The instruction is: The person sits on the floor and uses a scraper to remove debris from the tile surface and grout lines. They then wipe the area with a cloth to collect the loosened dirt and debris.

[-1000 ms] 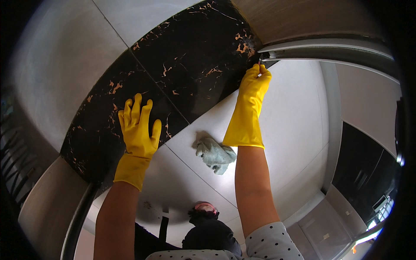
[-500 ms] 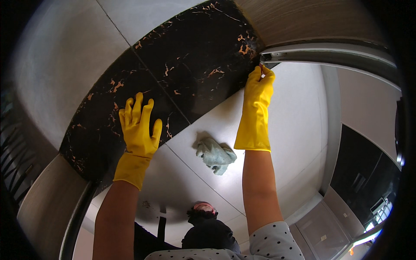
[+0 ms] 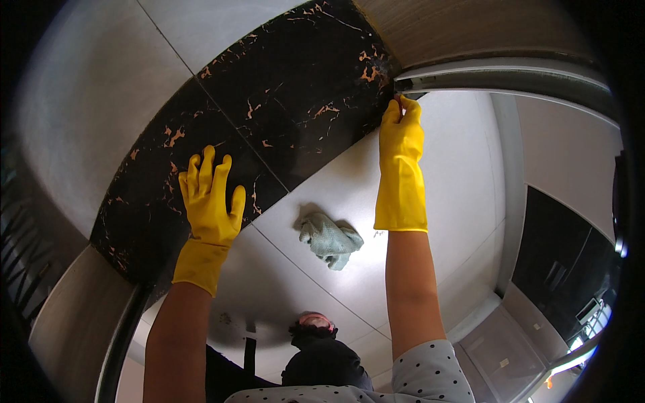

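Observation:
My left hand (image 3: 213, 195), in a yellow rubber glove, lies with its fingers spread on the black marbled threshold (image 3: 285, 111). My right hand (image 3: 402, 134), gloved the same way, reaches up to the corner where the threshold meets the light metal frame (image 3: 484, 77). Its thumb and fingers are pinched together there; whatever sits between the tips is too small to make out. Between my forearms a crumpled grey-green cloth (image 3: 329, 242) rests on the pale floor tiles (image 3: 282, 269), touched by neither hand.
A wooden door jamb (image 3: 470, 30) rises at the far right, with another wood panel (image 3: 77, 316) at the near left. Cabinets with a dark glossy front (image 3: 561, 248) stand to the right. My knee (image 3: 326, 366) and foot (image 3: 316, 321) are low in view.
My right hand has shifted very slightly, its fingertips still at the frame's corner. My left hand stays flat on the threshold. The view has moved a little; the cloth lies as before.

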`<state>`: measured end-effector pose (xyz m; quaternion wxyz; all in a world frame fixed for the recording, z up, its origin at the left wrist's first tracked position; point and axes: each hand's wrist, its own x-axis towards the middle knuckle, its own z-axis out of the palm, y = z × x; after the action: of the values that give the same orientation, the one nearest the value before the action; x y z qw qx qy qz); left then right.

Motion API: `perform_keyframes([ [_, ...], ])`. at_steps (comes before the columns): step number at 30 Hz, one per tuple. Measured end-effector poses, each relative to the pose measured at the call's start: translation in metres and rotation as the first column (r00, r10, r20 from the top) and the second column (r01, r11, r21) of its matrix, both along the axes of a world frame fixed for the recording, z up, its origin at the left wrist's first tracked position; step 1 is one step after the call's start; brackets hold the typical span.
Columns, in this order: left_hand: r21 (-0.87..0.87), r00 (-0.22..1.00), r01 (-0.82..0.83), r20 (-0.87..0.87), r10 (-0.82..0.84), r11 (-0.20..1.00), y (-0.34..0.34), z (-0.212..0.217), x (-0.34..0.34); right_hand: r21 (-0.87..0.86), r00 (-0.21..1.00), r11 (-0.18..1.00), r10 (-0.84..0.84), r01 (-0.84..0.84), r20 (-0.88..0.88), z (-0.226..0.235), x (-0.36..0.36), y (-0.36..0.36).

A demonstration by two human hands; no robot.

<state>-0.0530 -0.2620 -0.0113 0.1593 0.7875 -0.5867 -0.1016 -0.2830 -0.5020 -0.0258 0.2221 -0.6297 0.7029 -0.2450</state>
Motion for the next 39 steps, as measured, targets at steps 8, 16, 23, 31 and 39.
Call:
perform_keyframes([
  [8,0.017,1.000,0.000,0.010,0.000,1.000,0.000,0.001,0.000,0.052,0.997,0.995,0.080,-0.080,-0.009,0.004,-0.006,0.007],
  [16,0.009,1.000,0.002,0.002,-0.002,1.000,-0.002,0.001,-0.002,0.038,0.991,0.999,0.042,-0.037,-0.128,0.007,0.007,-0.007],
  [23,0.024,1.000,-0.004,-0.001,0.004,1.000,-0.003,0.003,-0.002,0.072,0.965,0.982,0.184,-0.174,-0.186,0.017,-0.006,-0.011],
  [31,0.021,1.000,-0.005,-0.001,0.005,1.000,-0.001,0.002,-0.001,0.048,0.948,0.987,0.159,-0.152,-0.275,0.014,-0.003,-0.021],
  [39,0.034,1.000,-0.018,0.009,0.017,0.999,0.005,0.001,0.000,0.218,0.932,0.967,0.194,-0.129,-0.307,0.038,0.010,-0.012],
])
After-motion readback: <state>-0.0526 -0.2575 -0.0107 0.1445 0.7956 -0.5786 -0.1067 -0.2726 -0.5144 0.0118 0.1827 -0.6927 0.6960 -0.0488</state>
